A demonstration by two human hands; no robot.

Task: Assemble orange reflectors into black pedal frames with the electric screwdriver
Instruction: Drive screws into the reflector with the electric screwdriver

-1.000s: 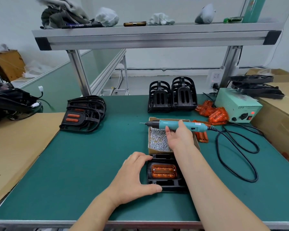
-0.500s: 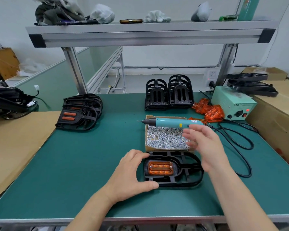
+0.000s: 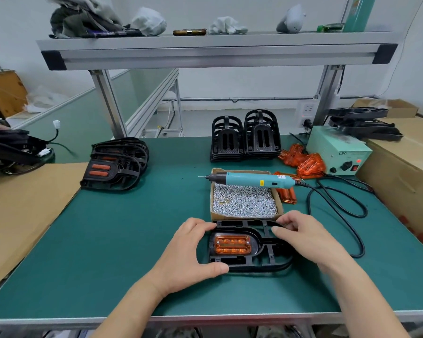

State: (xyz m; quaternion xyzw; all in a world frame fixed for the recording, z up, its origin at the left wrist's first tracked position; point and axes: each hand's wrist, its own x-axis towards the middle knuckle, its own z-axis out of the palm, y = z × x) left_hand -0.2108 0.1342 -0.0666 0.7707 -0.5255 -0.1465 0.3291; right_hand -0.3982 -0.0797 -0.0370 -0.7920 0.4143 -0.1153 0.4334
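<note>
Pedal frame (image 3: 254,267) lies flat at the near middle of the table (image 3: 132,240), its long axis running left to right. An orange reflector (image 3: 232,245) sits in its left end. The left hand (image 3: 188,252) grips that end, fingers on the far edge and thumb on the near edge. The right hand (image 3: 308,240) holds the right part, fingers curled over the far rim and thumb on the middle rib.

Just beyond the frame stands the box of screws (image 3: 212,191). The screwdriver (image 3: 252,179) rests across its far edge, parallel to the frame, with the bit pointing left and the handle to the right. The right hand is therefore likely the nearer one to reach for it, going straight away over the box.
</note>
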